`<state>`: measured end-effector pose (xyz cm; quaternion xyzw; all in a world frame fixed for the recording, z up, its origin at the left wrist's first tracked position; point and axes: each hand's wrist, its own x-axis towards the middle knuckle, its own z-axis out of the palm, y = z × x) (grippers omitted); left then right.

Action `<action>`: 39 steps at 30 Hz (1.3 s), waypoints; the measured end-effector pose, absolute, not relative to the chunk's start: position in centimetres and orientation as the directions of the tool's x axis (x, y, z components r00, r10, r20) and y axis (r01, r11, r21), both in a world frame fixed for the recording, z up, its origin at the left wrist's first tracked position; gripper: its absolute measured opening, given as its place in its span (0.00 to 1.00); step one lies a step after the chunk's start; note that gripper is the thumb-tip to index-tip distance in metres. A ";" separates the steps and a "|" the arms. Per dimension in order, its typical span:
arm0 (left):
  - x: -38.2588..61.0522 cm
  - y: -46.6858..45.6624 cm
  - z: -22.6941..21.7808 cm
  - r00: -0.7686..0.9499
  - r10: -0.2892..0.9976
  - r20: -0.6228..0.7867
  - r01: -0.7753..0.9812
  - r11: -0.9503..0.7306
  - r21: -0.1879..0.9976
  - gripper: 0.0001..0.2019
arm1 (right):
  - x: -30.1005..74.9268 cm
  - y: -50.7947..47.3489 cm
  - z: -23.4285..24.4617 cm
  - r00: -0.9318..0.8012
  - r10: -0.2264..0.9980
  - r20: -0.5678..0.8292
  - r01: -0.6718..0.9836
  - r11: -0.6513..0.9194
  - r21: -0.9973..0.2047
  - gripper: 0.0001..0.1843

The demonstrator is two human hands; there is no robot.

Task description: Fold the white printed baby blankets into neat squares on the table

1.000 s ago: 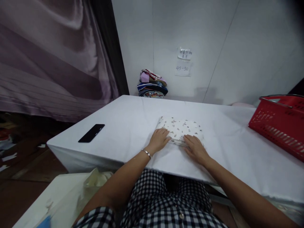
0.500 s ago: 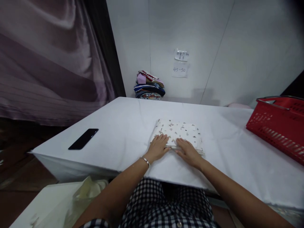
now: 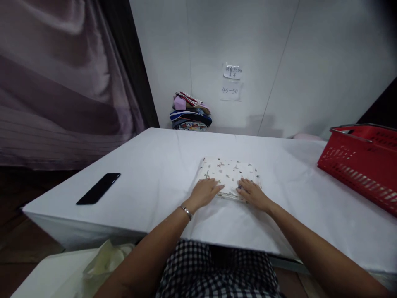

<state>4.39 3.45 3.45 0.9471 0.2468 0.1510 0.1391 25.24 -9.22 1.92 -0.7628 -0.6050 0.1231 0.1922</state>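
- Folded cloth point(image 3: 228, 174) lies flat on the tabletop point(image 3: 149, 165), directly ahead of both sets of fingers and under their tips. Only its near edge is covered; the rest runs away from the fingers twd the wall.
- Its long axis runs left-right, across the line of the forearms. The short side points away from the fingers.
- Left hand point(image 3: 204, 193) is on the near-left part of the cloth, palm down. Its fingers point(image 3: 217, 188) are flat and loosely spread, holding nothing, just resting or pressing.
- Right hand point(image 3: 252, 193) is on the near-right part, also palm down. Its fingers point(image 3: 243, 187) are flat and a bit closer together, w/ no grip on anything.
- Neither hand is clearly nearer, since both touch the cloth. The fingertips of the two hands sit close together near the middle of the near edge.
- The cloth looks off-white w/ small scattered dark and reddish motifs. It is a neat rectangle several layers thick, w/ stacked fold edges showing at the side nearest the fingers. It looks soft and thin.
- Bracelet point(image 3: 186, 211) on the left wrist.
- Phone point(image 3: 98, 188) is well off to the left of the left fingers, face down or screen dark.
- Red basket point(image 3: 356, 165) is well off to the right of the right fingers.
- Pile of clothes point(image 3: 190, 114) sits far beyond the fingers, against the wall, w/ paper notes point(image 3: 231, 80) taped up above and to its right.
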 end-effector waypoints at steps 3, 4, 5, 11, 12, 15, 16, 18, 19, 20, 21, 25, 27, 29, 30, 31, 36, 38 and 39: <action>5.2 5.3 4.1 0.750 0.621 0.226 0.528 -0.769 0.361 0.21 | 27.8 -8.8 2.6 0.406 0.889 0.212 0.755 -0.196 -0.625 0.30; 5.3 5.8 3.9 0.714 0.666 0.215 0.577 -0.734 0.359 0.22 | 28.8 -8.9 2.7 0.493 0.832 0.255 0.701 -0.206 -0.682 0.28; 5.3 6.3 3.5 0.685 0.703 0.189 0.618 -0.699 0.360 0.22 | 29.8 -9.1 2.8 0.578 0.771 0.268 0.636 -0.219 -0.740 0.27; 4.9 6.9 1.3 0.639 0.760 0.118 0.690 -0.634 0.348 0.24 | 31.8 -12.1 1.4 0.741 0.654 -0.151 0.162 -0.392 -0.906 0.22; 4.9 6.8 1.3 0.641 0.758 0.122 0.692 -0.639 0.336 0.24 | 31.5 -12.5 1.1 0.722 0.663 -0.199 0.129 -0.412 -0.902 0.22; 4.9 6.7 1.5 0.646 0.753 0.125 0.692 -0.647 0.321 0.24 | 30.5 -12.7 0.8 0.676 0.698 -0.238 0.150 -0.446 -0.882 0.24; 5.0 6.7 1.6 0.645 0.755 0.122 0.694 -0.645 0.320 0.24 | 30.4 -12.6 0.8 0.669 0.705 -0.235 0.176 -0.458 -0.872 0.23; 5.0 6.7 1.6 0.642 0.757 0.117 0.698 -0.641 0.319 0.25 | 30.3 -12.4 1.0 0.676 0.709 -0.201 0.229 -0.462 -0.857 0.21; 5.0 6.7 1.6 0.643 0.757 0.117 0.698 -0.641 0.319 0.25 | 30.4 -12.4 1.2 0.692 0.702 -0.168 0.251 -0.452 -0.856 0.20; 5.0 6.6 1.6 0.642 0.757 0.118 0.697 -0.641 0.321 0.25 | 30.5 -12.5 1.4 0.711 0.691 -0.127 0.270 -0.436 -0.859 0.19; 5.0 6.6 1.7 0.641 0.759 0.117 0.697 -0.639 0.326 0.25 | 30.5 -12.7 1.5 0.725 0.683 -0.088 0.286 -0.416 -0.863 0.18; 5.1 6.8 2.4 0.625 0.780 0.035 0.710 -0.587 0.388 0.26 | 29.7 -14.1 2.3 0.648 0.755 -0.099 0.300 -0.372 -0.878 0.22; 5.0 7.0 2.8 0.626 0.779 -0.027 0.711 -0.557 0.429 0.27 | 29.0 -14.7 2.5 0.588 0.797 -0.139 0.330 -0.393 -0.858 0.23; 4.9 7.2 3.1 0.633 0.772 -0.055 0.702 -0.542 0.463 0.27 | 28.6 -15.0 2.6 0.572 0.807 -0.146 0.392 -0.425 -0.816 0.23; 4.8 7.3 3.1 0.637 0.769 -0.055 0.694 -0.541 0.474 0.27 | 28.5 -15.2 2.6 0.573 0.806 -0.151 0.413 -0.443 -0.796 0.23; 4.7 7.3 3.1 0.641 0.766 -0.047 0.686 -0.544 0.484 0.27 | 28.5 -15.2 2.5 0.575 0.802 -0.160 0.422 -0.458 -0.782 0.23; 4.1 7.5 2.0 0.632 0.772 0.070 0.610 -0.552 0.568 0.23 | 28.5 -15.3 2.6 0.561 0.797 -0.225 0.333 -0.466 -0.820 0.23; 3.8 7.6 1.3 0.608 0.787 0.102 0.552 -0.511 0.659 0.20 | 28.5 -15.2 2.6 0.564 0.788 -0.249 0.286 -0.469 -0.836 0.23; 3.7 7.7 1.0 0.591 0.799 0.112 0.510 -0.477 0.716 0.19 | 28.4 -15.1 2.6 0.566 0.782 -0.259 0.269 -0.473 -0.839 0.23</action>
